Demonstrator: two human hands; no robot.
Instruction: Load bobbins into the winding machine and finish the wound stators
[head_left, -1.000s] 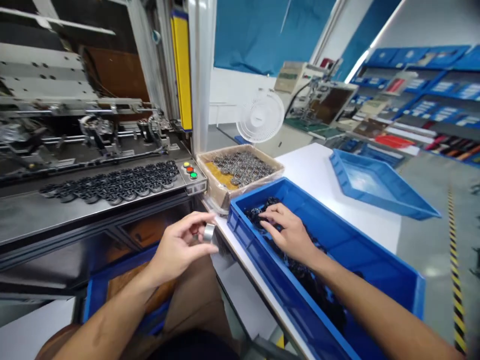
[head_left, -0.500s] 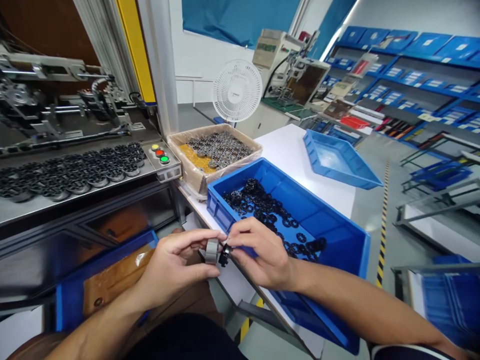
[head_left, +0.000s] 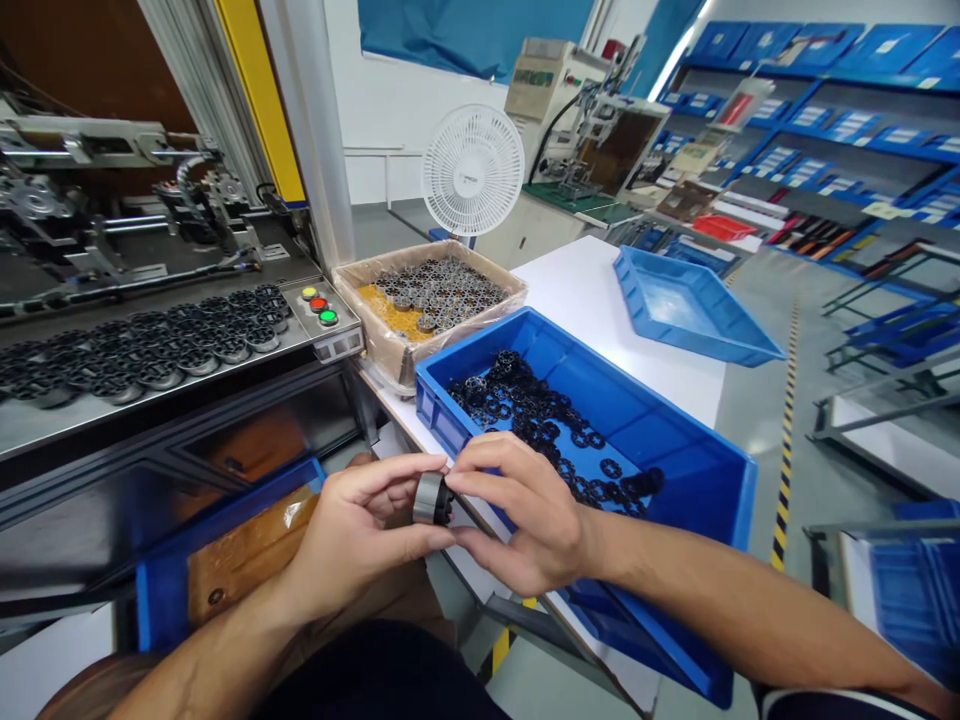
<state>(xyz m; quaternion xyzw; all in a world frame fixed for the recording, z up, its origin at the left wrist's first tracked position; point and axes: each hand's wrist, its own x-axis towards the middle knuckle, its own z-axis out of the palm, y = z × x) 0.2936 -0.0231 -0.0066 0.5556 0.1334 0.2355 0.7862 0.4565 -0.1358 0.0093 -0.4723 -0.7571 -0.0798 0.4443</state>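
Observation:
Between finger and thumb, my left hand (head_left: 360,520) grips a grey metal ring (head_left: 429,498) in front of my body. A black plastic piece (head_left: 445,503) with a notched edge sits against the ring's right face. My right hand (head_left: 525,510) touches that black piece, its fingertips at the upper edge and its thumb lower down. Just beyond the hands stands a deep blue bin (head_left: 637,410) with many loose black notched pieces (head_left: 536,400) in it.
At left, rows of ring parts (head_left: 150,345) cover a machine ledge beside coloured push buttons (head_left: 319,303). A lined box (head_left: 390,355) of grey rings stands behind the bin, near a white fan (head_left: 474,170). A shallow blue tray (head_left: 690,310) lies on the white table (head_left: 570,270).
The black piece, held apart from the grey ring before, now sits against its face. My right fingers have opened from a pinch to span the piece. The view has shifted slightly.

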